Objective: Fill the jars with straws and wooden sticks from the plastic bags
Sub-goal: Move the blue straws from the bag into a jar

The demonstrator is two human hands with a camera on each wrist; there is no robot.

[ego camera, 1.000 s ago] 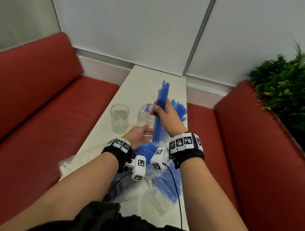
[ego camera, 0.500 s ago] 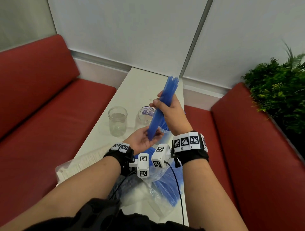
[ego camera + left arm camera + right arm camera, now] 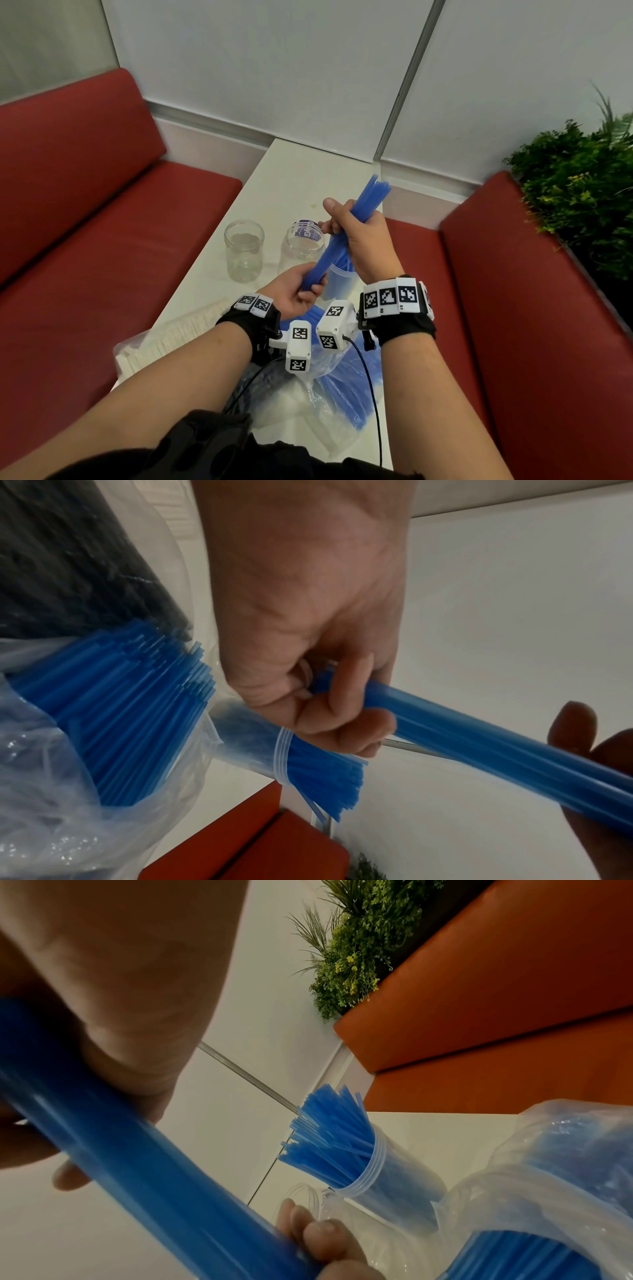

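Starting with the big stuff: red benches [image 3: 102, 222] fill both sides of the head view, with a narrow white table [image 3: 301, 178] running up the middle and a green plant [image 3: 575, 192] at the right edge. At the bottom centre of the frame lies a clear plastic bag [image 3: 342, 387] still stuffed with blue straws, and to its left a paler bag of wooden sticks [image 3: 178, 335].

Mid-frame, three jars stand in a row. The left jar [image 3: 244, 251] looks empty, the middle jar [image 3: 301, 246] too as far as I can tell, and the right jar [image 3: 394, 1172], mostly hidden behind the hands in the head view, is already bristling with straws.

Now the small bit that matters. The straw bundle [image 3: 342, 233] runs diagonally, low end at lower left, top end at upper right. The left hand [image 3: 294, 294] is curled round the low end; the right hand [image 3: 363, 240] grips it around the middle, fingers wrapped tight.

Both empty-looking jars sit just left of the bundle, and the middle one is nearly touching the right hand's fingers. My guess is the low end needs swinging down and left over that mouth, with the bundle tipped closer to upright.
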